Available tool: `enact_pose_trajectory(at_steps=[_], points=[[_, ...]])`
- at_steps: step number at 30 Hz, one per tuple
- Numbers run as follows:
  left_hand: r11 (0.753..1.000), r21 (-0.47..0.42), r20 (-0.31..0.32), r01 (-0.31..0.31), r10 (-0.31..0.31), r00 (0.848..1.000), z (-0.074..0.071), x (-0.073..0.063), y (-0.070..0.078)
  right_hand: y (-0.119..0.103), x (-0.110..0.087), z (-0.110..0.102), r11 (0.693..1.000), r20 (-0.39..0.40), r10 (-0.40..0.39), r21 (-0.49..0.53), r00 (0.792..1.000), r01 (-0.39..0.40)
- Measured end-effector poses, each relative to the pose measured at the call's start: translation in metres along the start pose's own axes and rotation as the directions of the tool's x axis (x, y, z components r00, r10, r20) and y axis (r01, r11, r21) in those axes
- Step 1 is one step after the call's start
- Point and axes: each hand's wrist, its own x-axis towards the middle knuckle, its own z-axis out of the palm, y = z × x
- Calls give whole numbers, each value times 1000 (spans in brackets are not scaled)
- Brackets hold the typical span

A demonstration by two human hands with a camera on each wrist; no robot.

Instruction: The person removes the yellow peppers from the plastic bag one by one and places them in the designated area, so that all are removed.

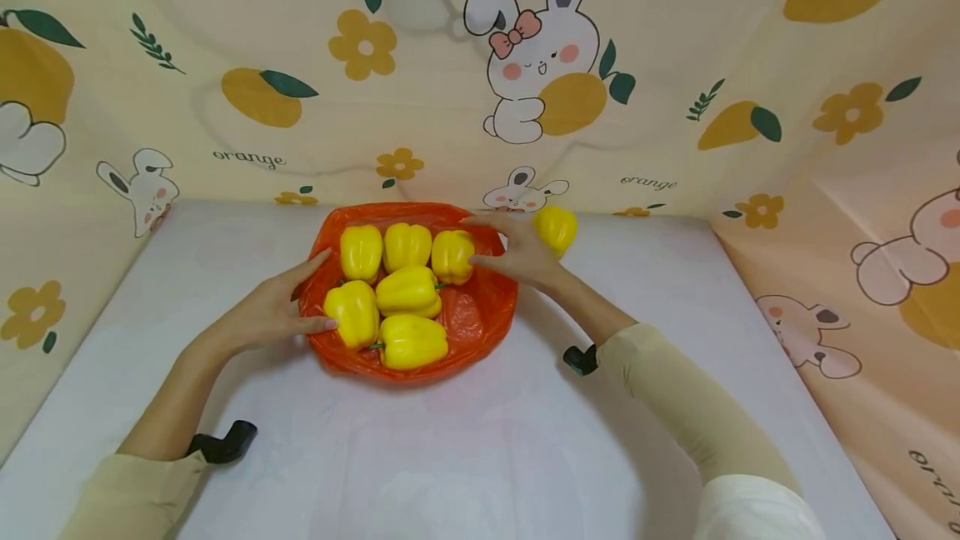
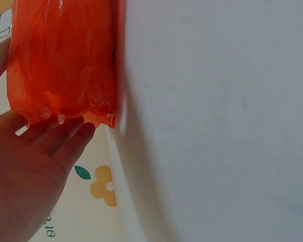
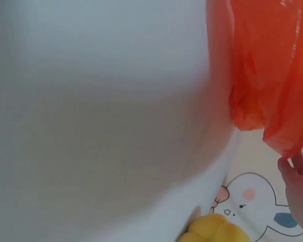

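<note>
A red plastic bag (image 1: 465,319) sits on the table with its mouth spread wide, holding several yellow bell peppers (image 1: 408,290). My left hand (image 1: 258,311) holds the bag's left side, thumb over the rim beside a pepper; the left wrist view shows its fingers (image 2: 65,138) against the red plastic (image 2: 60,60). On the far right side, my right hand (image 1: 525,248) grips the rim, its thumb inside near a pepper. In the right wrist view, the fingertips (image 3: 285,165) meet a hanging corner of the bag (image 3: 278,101).
One more yellow bell pepper (image 1: 555,230) lies outside the bag, just beyond my right hand at the table's back edge. The white table (image 1: 450,457) is walled by a printed cloth (image 1: 420,107) at the back and sides. Black straps (image 1: 225,442) show at both wrists.
</note>
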Motion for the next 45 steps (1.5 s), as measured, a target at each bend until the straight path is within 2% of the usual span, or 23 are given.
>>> enact_pose_trajectory(at_steps=[3,6,16,24,38,45], points=[[1000,-1,0,-2,2,1000,2,-1,-1,0,-2,6,997,30,70,-43,997,-69],[1000,5,1,-1,1,1000,3,-2,-2,1,-2,11,994,53,89,-68,995,-85],[1000,19,-2,2,-2,1000,3,0,-2,6,5,23,982,86,65,-185,994,-48],[1000,24,-2,7,-7,1000,2,0,-1,8,11,27,971,111,49,-237,993,-22],[1000,24,2,-7,7,1000,1,2,-1,3,13,25,956,106,129,-277,986,-95],[1000,28,4,11,-11,1000,0,2,-2,-4,13,17,968,77,127,-227,989,-107]])
